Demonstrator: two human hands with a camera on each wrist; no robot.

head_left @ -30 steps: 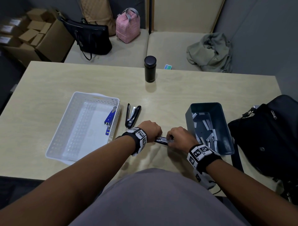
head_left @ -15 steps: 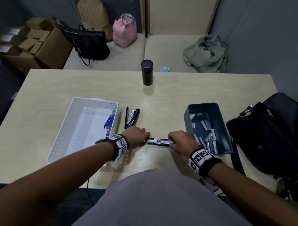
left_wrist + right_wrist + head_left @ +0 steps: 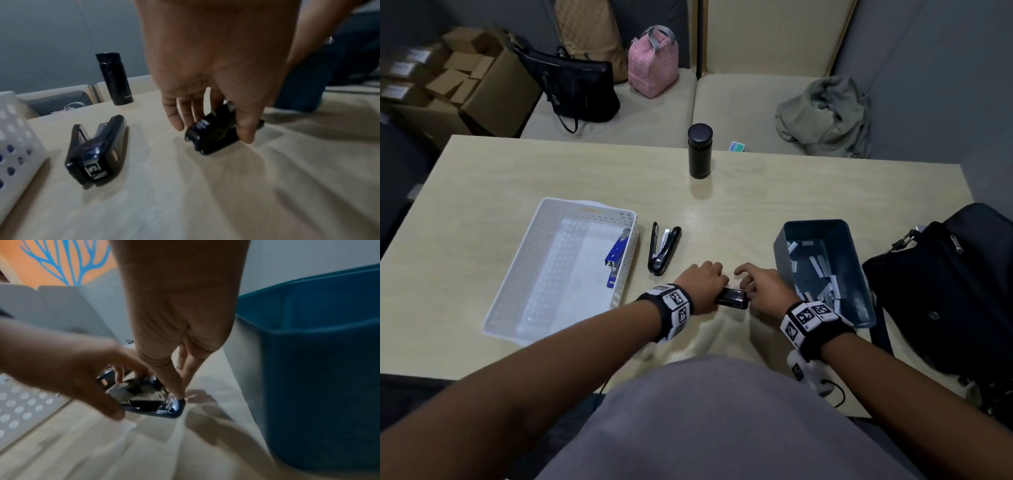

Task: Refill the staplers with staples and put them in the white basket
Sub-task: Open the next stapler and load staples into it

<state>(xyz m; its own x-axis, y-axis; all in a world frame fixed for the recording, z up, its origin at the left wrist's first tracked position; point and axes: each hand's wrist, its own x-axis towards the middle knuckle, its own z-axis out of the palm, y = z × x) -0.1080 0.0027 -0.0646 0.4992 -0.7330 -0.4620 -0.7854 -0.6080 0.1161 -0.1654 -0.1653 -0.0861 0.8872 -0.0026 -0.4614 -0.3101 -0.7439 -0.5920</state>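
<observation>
A black stapler (image 3: 732, 297) (image 3: 213, 139) (image 3: 152, 402) lies on the table, near its front edge. My left hand (image 3: 705, 284) (image 3: 207, 104) grips it from above, fingers on one side and thumb on the other. My right hand (image 3: 760, 284) (image 3: 180, 321) has straight fingers, and its thumb tip touches the stapler's right end. A second black stapler (image 3: 663, 249) (image 3: 96, 151) lies partly hinged open beside the white basket (image 3: 589, 207) (image 3: 12, 138). A blue stapler (image 3: 616, 255) lies inside the basket by its right wall.
A dark blue bin (image 3: 813, 223) (image 3: 318, 369) with several staple strips (image 3: 822, 270) stands just right of my right hand. A black flask (image 3: 699, 150) (image 3: 114, 78) stands at the table's far middle. A black bag (image 3: 945, 291) sits on the right edge.
The stapler that lay stretched out long between my hands is now folded compact. My left hand has moved right, close to the right hand, whose fingers have lifted and spread.
</observation>
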